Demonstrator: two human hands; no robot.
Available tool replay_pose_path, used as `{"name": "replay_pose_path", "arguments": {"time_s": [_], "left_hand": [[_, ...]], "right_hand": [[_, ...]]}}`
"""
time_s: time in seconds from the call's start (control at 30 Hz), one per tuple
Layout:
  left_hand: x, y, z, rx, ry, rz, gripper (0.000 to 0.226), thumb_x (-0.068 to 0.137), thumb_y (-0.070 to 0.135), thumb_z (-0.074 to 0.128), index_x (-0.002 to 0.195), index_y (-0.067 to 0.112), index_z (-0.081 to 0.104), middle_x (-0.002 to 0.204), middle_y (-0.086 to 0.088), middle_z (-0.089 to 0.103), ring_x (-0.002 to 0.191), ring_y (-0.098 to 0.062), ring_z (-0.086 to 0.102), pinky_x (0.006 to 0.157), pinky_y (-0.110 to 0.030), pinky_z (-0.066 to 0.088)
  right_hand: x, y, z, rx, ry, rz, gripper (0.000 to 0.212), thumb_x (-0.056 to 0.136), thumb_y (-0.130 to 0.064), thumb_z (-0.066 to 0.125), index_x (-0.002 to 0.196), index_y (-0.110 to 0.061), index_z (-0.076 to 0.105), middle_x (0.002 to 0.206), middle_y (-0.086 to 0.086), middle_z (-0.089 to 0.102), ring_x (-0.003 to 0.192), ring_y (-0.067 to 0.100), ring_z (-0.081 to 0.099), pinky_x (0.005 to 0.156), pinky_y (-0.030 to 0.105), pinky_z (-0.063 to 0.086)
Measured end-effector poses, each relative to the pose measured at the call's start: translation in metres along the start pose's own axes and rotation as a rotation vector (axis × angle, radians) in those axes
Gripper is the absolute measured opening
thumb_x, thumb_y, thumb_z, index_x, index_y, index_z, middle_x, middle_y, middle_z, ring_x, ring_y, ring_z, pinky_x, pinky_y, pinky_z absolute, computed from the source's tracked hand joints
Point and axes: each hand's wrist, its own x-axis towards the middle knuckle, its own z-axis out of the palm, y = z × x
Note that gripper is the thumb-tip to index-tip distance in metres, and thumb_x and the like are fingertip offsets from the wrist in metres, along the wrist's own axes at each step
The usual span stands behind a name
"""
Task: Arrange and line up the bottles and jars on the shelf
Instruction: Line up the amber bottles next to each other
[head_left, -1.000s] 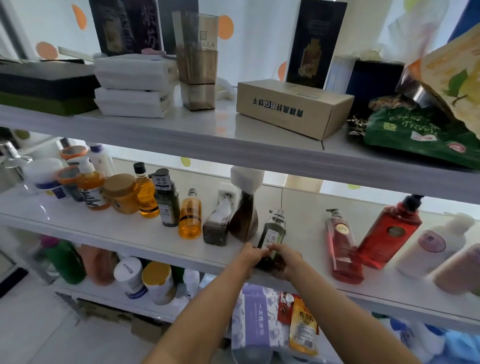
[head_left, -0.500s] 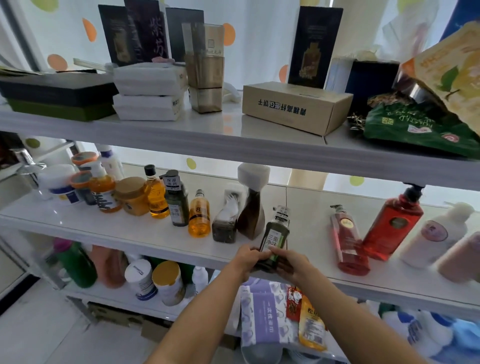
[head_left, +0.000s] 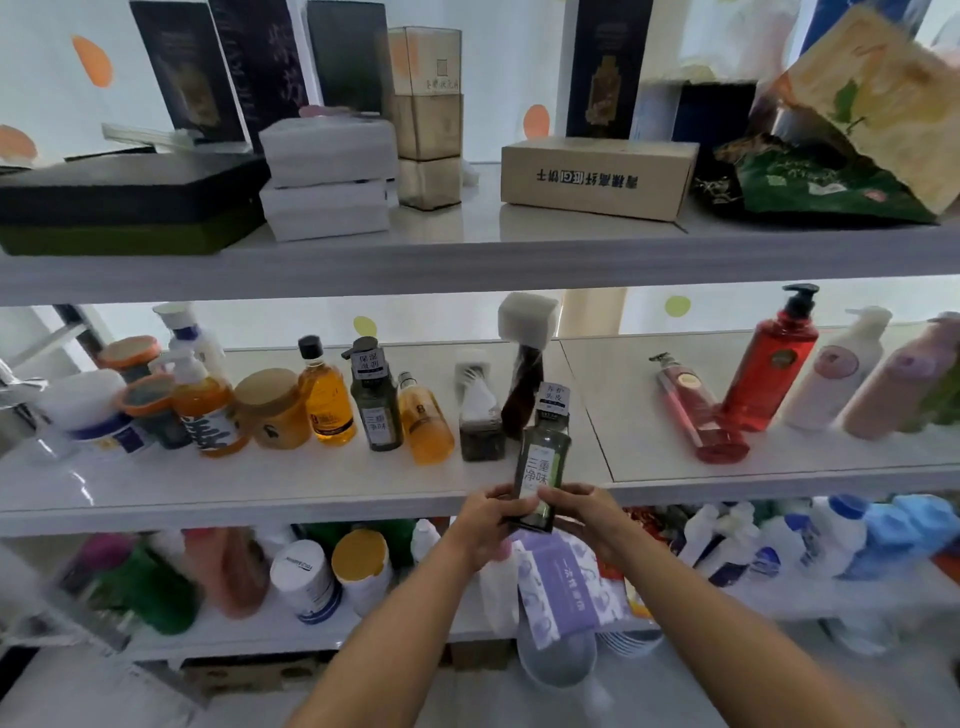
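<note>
A dark green bottle (head_left: 543, 457) with a white label is lifted in front of the middle shelf (head_left: 311, 499), its base below the shelf's front edge. My left hand (head_left: 485, 525) grips its lower left side and my right hand (head_left: 587, 517) grips its lower right side. On the shelf to the left stand in a row a dark pump bottle (head_left: 375, 402), two amber bottles (head_left: 324, 402) (head_left: 423, 423), a gold-lidded jar (head_left: 272, 408) and an orange pump bottle (head_left: 205, 410). Right of the gap stand a small red bottle (head_left: 696, 415) and a tall red pump bottle (head_left: 769, 369).
A dark brown bottle with a white block cap (head_left: 524, 364) and a clear bottle (head_left: 480, 421) stand just behind the held bottle. Pale pump bottles (head_left: 836, 374) fill the right end. The upper shelf carries a cardboard box (head_left: 597, 176) and white packs (head_left: 327, 176). Below are more bottles and a purple pack (head_left: 566, 582).
Both hands have lifted the dark green bottle off the shelf's front edge and drawn it toward me. The view has moved closer and tilted upward.
</note>
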Motion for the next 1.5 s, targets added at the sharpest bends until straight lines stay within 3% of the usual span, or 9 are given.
{"name": "replay_pose_path", "arguments": {"time_s": [0.17, 0.3, 0.4, 0.5, 0.63, 0.77, 0.97, 1.13, 1.5], "left_hand": [[-0.015, 0.022, -0.025, -0.045, 0.061, 0.066, 0.032, 0.087, 0.002, 0.061, 0.118, -0.001, 0.058, 0.107, -0.019, 0.068, 0.096, -0.029, 0.067, 0.082, -0.034, 0.057], [-0.021, 0.042, -0.038, -0.049, 0.143, 0.113, 0.028, 0.087, 0.005, 0.061, 0.115, 0.002, 0.06, 0.104, -0.015, 0.068, 0.091, -0.025, 0.067, 0.064, -0.025, 0.056], [-0.019, 0.056, -0.044, -0.071, 0.19, 0.128, 0.03, 0.087, 0.005, 0.061, 0.117, 0.002, 0.058, 0.11, -0.016, 0.065, 0.098, -0.027, 0.064, 0.069, -0.028, 0.057], [-0.011, 0.074, -0.041, -0.113, 0.258, 0.132, 0.025, 0.088, 0.002, 0.06, 0.113, 0.0, 0.058, 0.101, -0.015, 0.066, 0.091, -0.026, 0.064, 0.066, -0.029, 0.06], [0.008, 0.097, -0.032, -0.12, 0.356, 0.119, 0.03, 0.085, 0.001, 0.063, 0.115, -0.004, 0.058, 0.092, -0.013, 0.066, 0.084, -0.023, 0.063, 0.073, -0.03, 0.057], [0.024, 0.105, -0.022, -0.153, 0.385, 0.11, 0.028, 0.086, 0.0, 0.062, 0.112, -0.004, 0.057, 0.093, -0.015, 0.065, 0.085, -0.025, 0.063, 0.074, -0.034, 0.056], [0.04, 0.099, -0.018, -0.164, 0.454, 0.068, 0.024, 0.085, 0.003, 0.065, 0.107, -0.002, 0.058, 0.091, -0.015, 0.067, 0.085, -0.026, 0.065, 0.074, -0.034, 0.056], [0.046, 0.099, -0.01, -0.18, 0.483, 0.102, 0.016, 0.085, 0.003, 0.064, 0.1, -0.001, 0.06, 0.098, -0.017, 0.067, 0.093, -0.029, 0.065, 0.085, -0.038, 0.055], [0.078, 0.084, 0.046, -0.13, 0.502, 0.118, 0.033, 0.084, 0.003, 0.066, 0.115, 0.003, 0.055, 0.109, -0.018, 0.065, 0.099, -0.031, 0.064, 0.077, -0.037, 0.057]], "right_hand": [[0.002, -0.013, 0.04, -0.026, -0.039, -0.024, 0.029, 0.081, -0.013, 0.072, 0.106, -0.001, 0.062, 0.099, 0.013, 0.069, 0.086, 0.023, 0.07, 0.07, 0.024, 0.057], [0.017, -0.022, 0.067, -0.108, -0.024, -0.06, 0.041, 0.077, -0.02, 0.076, 0.11, 0.0, 0.064, 0.1, 0.011, 0.071, 0.089, 0.023, 0.07, 0.078, 0.028, 0.057], [0.029, -0.028, 0.079, -0.126, -0.023, -0.085, 0.039, 0.081, -0.023, 0.073, 0.111, 0.0, 0.063, 0.098, 0.01, 0.069, 0.085, 0.02, 0.068, 0.07, 0.024, 0.057], [0.05, -0.036, 0.079, -0.158, 0.2, -0.161, 0.039, 0.08, -0.027, 0.074, 0.107, -0.001, 0.063, 0.1, 0.012, 0.068, 0.085, 0.022, 0.064, 0.075, 0.03, 0.056], [0.083, -0.057, 0.057, -0.357, 0.59, -0.232, 0.053, 0.073, -0.019, 0.08, 0.115, -0.009, 0.049, 0.124, 0.011, 0.049, 0.112, 0.028, 0.052, 0.095, 0.04, 0.049], [0.109, -0.075, 0.044, -0.615, 0.451, -0.186, 0.078, 0.071, -0.013, 0.081, 0.136, -0.015, 0.038, 0.138, 0.012, 0.041, 0.13, 0.03, 0.038, 0.107, 0.041, 0.039], [0.13, -0.077, 0.036, -0.744, 0.327, -0.22, 0.081, 0.067, -0.013, 0.081, 0.135, -0.016, 0.038, 0.132, 0.01, 0.049, 0.125, 0.031, 0.045, 0.104, 0.04, 0.042], [0.137, -0.074, 0.029, -0.813, 0.303, -0.235, 0.059, 0.07, -0.022, 0.077, 0.119, -0.014, 0.043, 0.116, 0.01, 0.058, 0.105, 0.03, 0.059, 0.085, 0.044, 0.052], [0.115, -0.087, -0.04, -0.868, 0.611, -0.172, 0.07, 0.071, -0.04, 0.074, 0.123, -0.011, 0.038, 0.123, 0.014, 0.046, 0.118, 0.033, 0.046, 0.087, 0.044, 0.048]]}}
